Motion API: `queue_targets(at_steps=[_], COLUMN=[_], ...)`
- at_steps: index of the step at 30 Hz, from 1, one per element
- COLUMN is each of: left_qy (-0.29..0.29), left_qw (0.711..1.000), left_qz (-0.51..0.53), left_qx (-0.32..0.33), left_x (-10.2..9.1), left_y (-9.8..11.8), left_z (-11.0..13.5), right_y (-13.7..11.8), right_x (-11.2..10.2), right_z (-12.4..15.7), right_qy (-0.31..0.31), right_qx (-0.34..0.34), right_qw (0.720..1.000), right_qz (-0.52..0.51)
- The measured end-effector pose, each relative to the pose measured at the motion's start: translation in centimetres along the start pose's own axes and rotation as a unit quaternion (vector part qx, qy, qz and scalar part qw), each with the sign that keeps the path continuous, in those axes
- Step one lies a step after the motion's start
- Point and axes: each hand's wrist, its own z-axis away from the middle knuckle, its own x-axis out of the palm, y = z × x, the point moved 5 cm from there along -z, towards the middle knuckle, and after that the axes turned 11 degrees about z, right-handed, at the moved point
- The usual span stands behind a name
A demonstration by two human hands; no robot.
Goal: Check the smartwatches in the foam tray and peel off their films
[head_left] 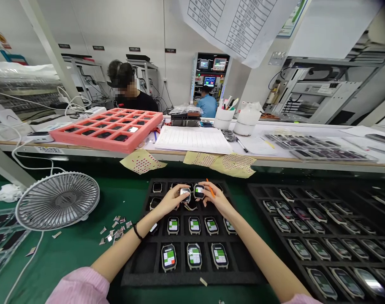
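Observation:
Over the far rows of a black foam tray [192, 278], both my hands hold smartwatch cases without straps. My left hand [170, 200] grips one smartwatch [185, 194] with a pale, bright face. Right beside it, a second smartwatch [199, 191] with a green and white screen is pinched by my right hand [218, 201]. A thin orange stick [210, 188] also shows between the fingers of that hand. Below them, more watches with lit green and white screens lie in the tray's compartments; one watch [169, 257] shows a red patch. My hands partly cover the far compartments.
Another black tray [252, 198] full of watches lies to the right. A grey fan [58, 202] stands left, near scattered small pieces [116, 228]. On the shelf ahead sit a pink foam tray [129, 145], papers [192, 140] and a pen cup [224, 118]. Two people sit beyond.

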Motion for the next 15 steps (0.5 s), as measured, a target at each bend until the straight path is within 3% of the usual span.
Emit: queue_targets(at_steps=[15], left_qy=[-0.006], left_qw=[0.998], left_qz=[-0.057], left_qx=[0.0], left_x=[0.05], left_y=[-0.06], left_z=[0.12], right_y=[-0.18], right_x=[-0.13], right_z=[0.18], right_qy=[0.024], right_qx=[-0.003], right_qw=[1.0], right_qz=[0.014])
